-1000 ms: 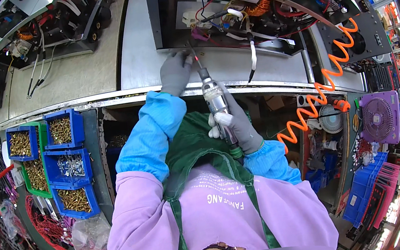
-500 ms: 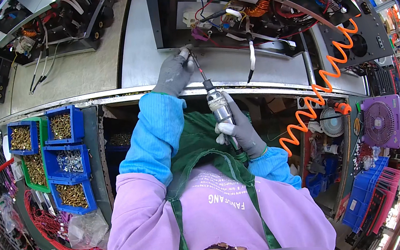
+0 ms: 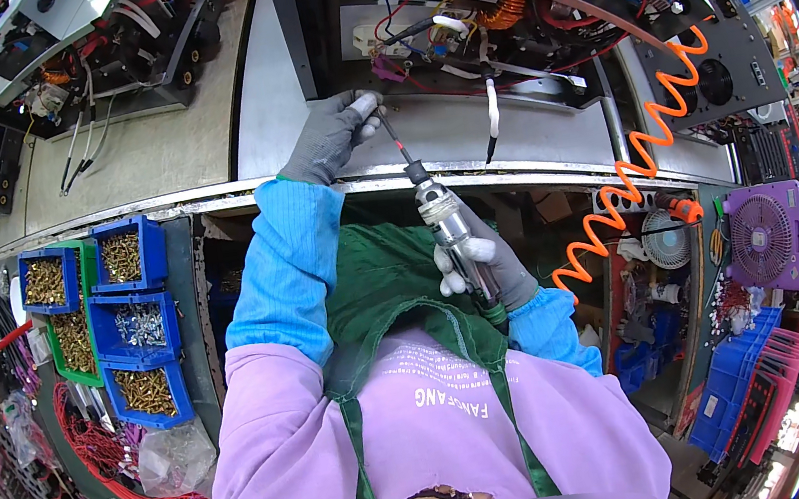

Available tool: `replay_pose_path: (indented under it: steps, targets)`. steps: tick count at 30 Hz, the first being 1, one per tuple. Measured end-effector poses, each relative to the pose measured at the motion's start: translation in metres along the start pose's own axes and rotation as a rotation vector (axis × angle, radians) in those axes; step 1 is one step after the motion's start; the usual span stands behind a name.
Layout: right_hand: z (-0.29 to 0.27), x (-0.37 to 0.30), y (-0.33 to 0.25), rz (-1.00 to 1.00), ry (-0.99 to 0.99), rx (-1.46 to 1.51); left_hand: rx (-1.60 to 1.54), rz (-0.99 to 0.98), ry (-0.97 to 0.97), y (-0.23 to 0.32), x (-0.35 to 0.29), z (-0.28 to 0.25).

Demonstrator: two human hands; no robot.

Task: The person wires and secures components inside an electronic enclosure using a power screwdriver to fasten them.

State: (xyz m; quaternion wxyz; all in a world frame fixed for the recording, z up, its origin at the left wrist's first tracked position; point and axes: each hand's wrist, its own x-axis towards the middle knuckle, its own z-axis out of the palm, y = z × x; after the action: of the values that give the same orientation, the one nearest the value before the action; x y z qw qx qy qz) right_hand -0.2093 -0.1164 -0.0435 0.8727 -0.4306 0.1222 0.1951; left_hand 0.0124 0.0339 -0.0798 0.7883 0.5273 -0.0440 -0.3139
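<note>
My right hand (image 3: 494, 262), in a grey glove, is wrapped round the body of a silver air screwdriver (image 3: 442, 214). Its thin bit slants up and to the left, toward my left fingertips. My left hand (image 3: 332, 135), gloved too, pinches at the bit's tip; whatever small piece lies between thumb and fingers is hidden. Both are just in front of the lower edge of an open metal chassis (image 3: 288, 32). Inside that chassis show a copper-coloured coil (image 3: 502, 12), a purple connector (image 3: 387, 69) and several wires. A white-sleeved cable (image 3: 492, 108) hangs out over the bench.
Left of me, blue bins (image 3: 136, 330) and a green bin (image 3: 67, 364) hold screws, beside a red wire bundle (image 3: 106, 470). An orange coiled hose (image 3: 645, 157) runs down on the right. Another chassis (image 3: 109, 76) stands at the far left, a purple fan (image 3: 763, 237) at the right.
The chassis has shifted slightly to the left and away. My left hand has gone a little left with it, while the screwdriver in my right hand has tilted slightly.
</note>
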Motion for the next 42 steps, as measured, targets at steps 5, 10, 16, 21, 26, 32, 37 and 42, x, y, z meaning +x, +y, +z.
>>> replay_pose_path:
  steps: [5, 10, 16, 21, 26, 32, 37, 42]
  targets:
    - [-0.004, 0.0, 0.002, -0.033, 0.017, -0.033, -0.056, -0.008, -0.027, -0.001, 0.004, 0.009]
    - [-0.003, -0.004, -0.003, -0.107, 0.114, -0.058, 0.262, 0.243, 0.166, -0.016, 0.026, 0.024]
    - [-0.006, -0.009, -0.005, -0.158, 0.101, -0.043, 1.213, 0.341, 0.335, -0.02, 0.045, 0.05]
    - [-0.005, -0.009, -0.006, -0.142, 0.07, -0.054, 0.705, 0.519, 0.249, -0.038, 0.049, 0.037]
    - [-0.006, -0.013, -0.003, -0.151, 0.096, -0.03, 0.669, 0.638, 0.412, -0.018, 0.029, 0.045]
    - [-0.015, -0.022, -0.004, -0.178, 0.154, -0.071, 0.564, 0.643, 0.382, 0.009, -0.003, 0.06]
    - [-0.017, -0.022, -0.002, -0.136, 0.191, -0.116, 0.467, 0.595, 0.145, 0.019, -0.003, 0.09]
    - [-0.019, -0.021, 0.004, -0.115, 0.171, -0.123, 0.421, 0.431, 0.245, 0.017, 0.028, 0.102]
